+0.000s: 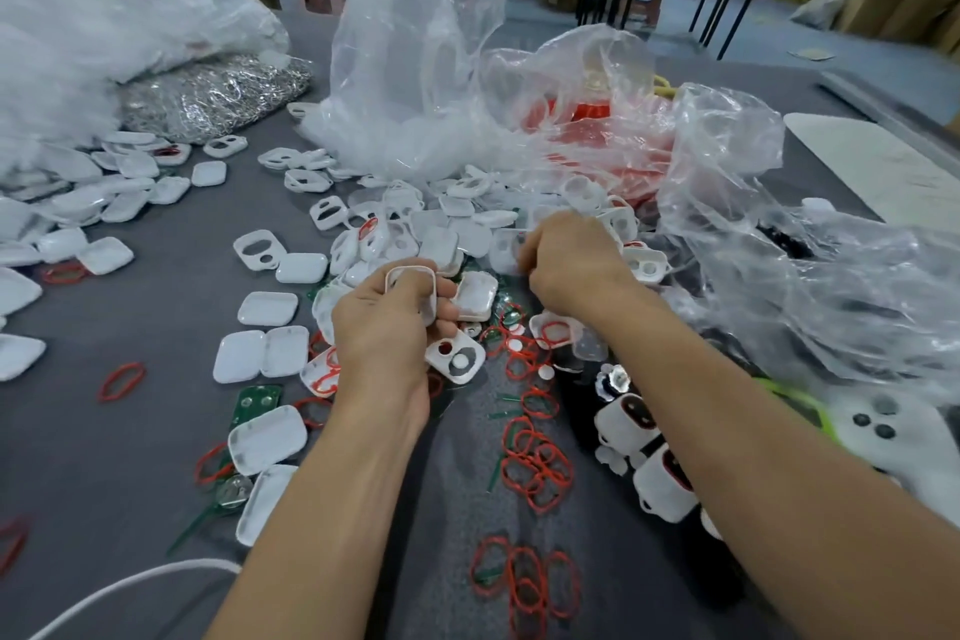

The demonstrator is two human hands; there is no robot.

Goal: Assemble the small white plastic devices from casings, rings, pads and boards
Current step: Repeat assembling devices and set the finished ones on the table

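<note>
**Grey worktop buried in loose parts, one casing up in the left hand**

Grey felt-like worktop (156,431) fills the view, with cardboard boxes and folding tables in the room behind. Parts lie sorted roughly by kind, which looks deliberate: each is within reach of one hand.

- **Left hand** (384,327): raised just above the middle of the worktop, fingers and thumb curled round a white casing (410,276). It is tipped up toward the person, probably so the open side faces them for the next part.
- **Right hand** (566,265): knuckles up and fingers bent down into the heap of casings (415,234) beyond the middle. The fingertips are hidden, so I cannot tell whether it has hold of anything. It seems to be picking out a part.
- **Red rings** (540,468): scattered from under the hands toward the near edge, a few more toward the left edge.
- **Round white pads** (514,345): a few lie among the rings, between the two wrists.
- **Green boards** (257,400): partly hidden under casings left of the left forearm.
- **Clear plastic bags** (415,68): slumped open along the far and right sides, seemingly the supply that the parts spill from.

My guess is that assembly of this unit has barely begun, as the held casing looks bare.
</note>
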